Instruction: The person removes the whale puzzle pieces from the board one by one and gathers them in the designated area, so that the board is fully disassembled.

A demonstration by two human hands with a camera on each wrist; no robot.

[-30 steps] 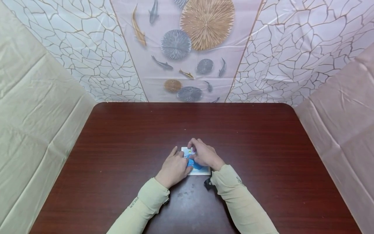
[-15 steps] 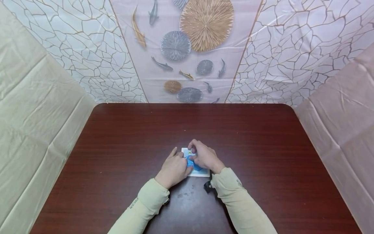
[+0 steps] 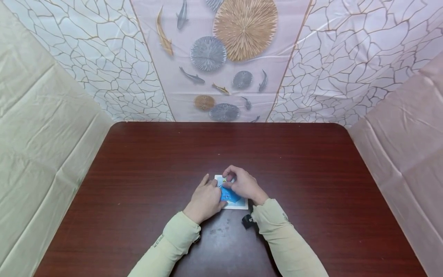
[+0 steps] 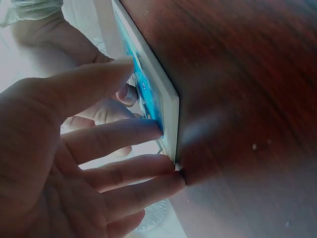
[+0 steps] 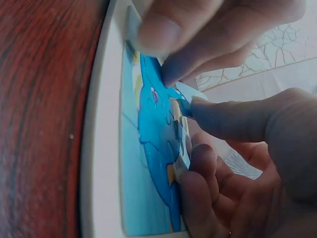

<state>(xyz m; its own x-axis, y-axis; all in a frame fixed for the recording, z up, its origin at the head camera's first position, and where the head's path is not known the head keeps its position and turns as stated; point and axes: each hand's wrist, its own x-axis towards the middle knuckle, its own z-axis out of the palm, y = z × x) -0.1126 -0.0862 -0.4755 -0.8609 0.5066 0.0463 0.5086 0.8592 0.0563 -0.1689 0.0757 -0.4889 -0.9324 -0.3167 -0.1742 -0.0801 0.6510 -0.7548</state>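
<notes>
A small jigsaw puzzle (image 3: 232, 197) with a blue cartoon figure on pale blue lies in a white-rimmed tray (image 5: 101, 158) on the table. My left hand (image 3: 203, 201) rests at its left side, fingers fairly straight. In the left wrist view the thumb and index fingertip touch the picture, while other fingertips meet the tray's edge. From the right, my right hand (image 3: 245, 185) reaches over the puzzle. Its thumb and a curled finger pinch a puzzle piece (image 5: 185, 101), tilted up from the picture in the right wrist view. The fingers partly hide the picture.
The dark red-brown table (image 3: 155, 154) spreads around the puzzle. Patterned cloth (image 3: 221, 77) hangs behind its far edge, with pale cloth (image 3: 41, 146) at both sides. A black wrist device (image 3: 247, 221) sits beneath the right cuff.
My right thumb has shifted slightly up and away from the middle of the puzzle, and more of the blue picture shows. The left hand stays nearly still.
</notes>
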